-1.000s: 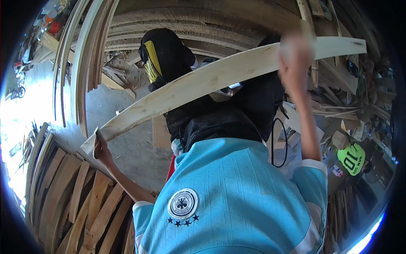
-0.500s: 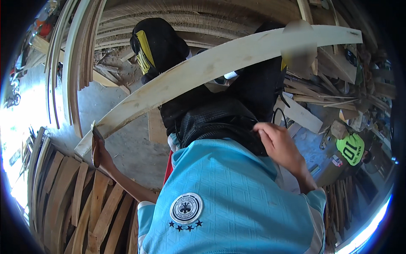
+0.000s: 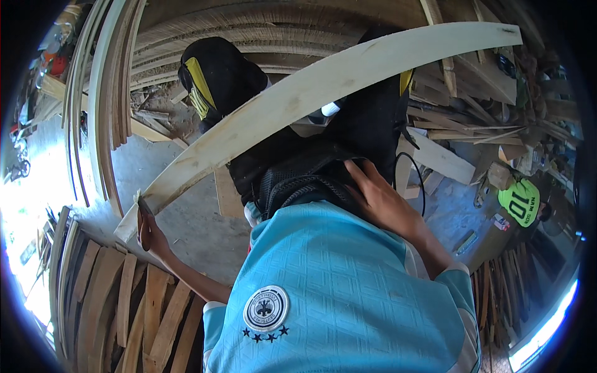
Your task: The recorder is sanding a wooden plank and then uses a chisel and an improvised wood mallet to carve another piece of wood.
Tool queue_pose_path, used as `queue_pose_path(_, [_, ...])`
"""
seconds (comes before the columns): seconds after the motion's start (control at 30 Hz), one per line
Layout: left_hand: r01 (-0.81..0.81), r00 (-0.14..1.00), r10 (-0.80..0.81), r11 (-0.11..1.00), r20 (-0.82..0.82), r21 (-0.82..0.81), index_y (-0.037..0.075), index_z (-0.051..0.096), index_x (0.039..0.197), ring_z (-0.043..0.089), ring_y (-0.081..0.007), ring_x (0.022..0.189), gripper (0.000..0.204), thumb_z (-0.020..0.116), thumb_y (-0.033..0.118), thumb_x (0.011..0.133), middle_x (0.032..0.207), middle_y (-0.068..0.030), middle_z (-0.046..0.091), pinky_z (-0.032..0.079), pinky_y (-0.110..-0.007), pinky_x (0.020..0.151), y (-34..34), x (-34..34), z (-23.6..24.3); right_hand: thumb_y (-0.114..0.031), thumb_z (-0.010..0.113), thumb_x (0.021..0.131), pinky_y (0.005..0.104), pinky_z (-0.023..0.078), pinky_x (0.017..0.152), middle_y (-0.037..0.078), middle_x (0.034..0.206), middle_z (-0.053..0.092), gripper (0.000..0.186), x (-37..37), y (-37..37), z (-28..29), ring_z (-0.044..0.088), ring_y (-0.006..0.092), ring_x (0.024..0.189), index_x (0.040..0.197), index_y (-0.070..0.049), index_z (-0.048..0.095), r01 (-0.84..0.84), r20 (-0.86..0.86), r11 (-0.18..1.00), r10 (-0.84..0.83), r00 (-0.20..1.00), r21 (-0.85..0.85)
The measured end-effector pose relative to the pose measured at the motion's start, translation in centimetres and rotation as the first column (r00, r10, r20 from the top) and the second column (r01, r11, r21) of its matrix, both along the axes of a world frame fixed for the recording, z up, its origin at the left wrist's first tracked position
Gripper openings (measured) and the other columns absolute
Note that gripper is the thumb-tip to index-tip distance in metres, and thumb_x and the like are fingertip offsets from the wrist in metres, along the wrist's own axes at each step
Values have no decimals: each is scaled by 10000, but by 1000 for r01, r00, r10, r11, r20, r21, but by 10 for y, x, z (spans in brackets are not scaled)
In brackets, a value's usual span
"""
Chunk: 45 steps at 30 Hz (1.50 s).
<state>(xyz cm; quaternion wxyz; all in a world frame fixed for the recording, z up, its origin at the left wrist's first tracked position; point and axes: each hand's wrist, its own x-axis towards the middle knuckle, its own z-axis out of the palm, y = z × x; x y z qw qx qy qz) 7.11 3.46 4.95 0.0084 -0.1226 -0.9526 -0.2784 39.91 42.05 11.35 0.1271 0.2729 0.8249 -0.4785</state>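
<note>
A long pale wooden board (image 3: 280, 105) lies slanting across my black-trousered thighs, its left end lower than its right. My left hand (image 3: 152, 237) is closed at the board's lower left end, with a thin dark strip along its fingers that I cannot make out. A small curl of wood sticks up from the edge there. My right hand (image 3: 385, 202) rests at my waist, fingers stretched and tips tucked under the black mesh fabric (image 3: 311, 180) in my lap. What those fingertips touch is hidden.
Stacked planks (image 3: 143, 311) stand at the lower left, and long strips (image 3: 102, 93) rise at the upper left. Scrap wood (image 3: 472, 124) lies at the right, near a yellow-green shirt (image 3: 520, 203). A black cord loop (image 3: 423, 186) hangs beside my right thigh.
My right hand has moved left and its fingers have slid under the black fabric. The board appears slightly higher at its right end; my left hand stays at its left end.
</note>
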Motion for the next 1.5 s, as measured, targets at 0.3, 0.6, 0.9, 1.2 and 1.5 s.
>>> queue_pose_path(0.3, [33,999,-33,998,3,-49,-15,561,1160,581,-210,1026,316,507,50,855,1197,-122,572,460,-304,872,0,-3,3,-71,705,641,348,480,829,194,1001,612,524,-2,30,-2,608,289,959,1125,2,518,19,-119,986,-39,992,-167])
queue_pose_path(0.6, [104,992,-107,993,-68,-55,9,573,1158,582,-268,1030,321,480,148,884,1182,-137,576,461,-351,863,6,1,-1,-230,617,689,298,401,895,126,1141,551,564,29,52,-22,534,224,1048,1192,-12,482,205,-72,824,-284,956,-528])
queue_pose_path(0.9, [96,992,-102,992,-77,-80,1,569,1156,579,-292,1024,351,473,201,885,1164,-155,580,455,-370,870,2,5,1,-313,484,747,268,366,900,113,1107,521,587,40,48,-43,495,197,1023,1232,15,444,434,73,554,-555,829,-710])
queue_pose_path(1.2, [65,994,-75,992,-84,-106,-7,565,1155,577,-316,1019,387,467,254,886,1145,-173,584,449,-388,877,0,6,1,-19,679,636,343,453,910,201,1194,531,692,6,39,10,592,314,1002,1285,-41,440,-97,-239,977,51,970,-187])
queue_pose_path(1.5, [-225,973,169,861,-159,-457,-15,560,1154,574,-340,1014,430,460,307,887,1127,-192,587,443,-407,883,-34,-20,0,-45,551,762,358,468,877,147,1082,550,425,-2,4,13,537,273,1052,1186,-20,547,-145,-129,898,216,968,415])
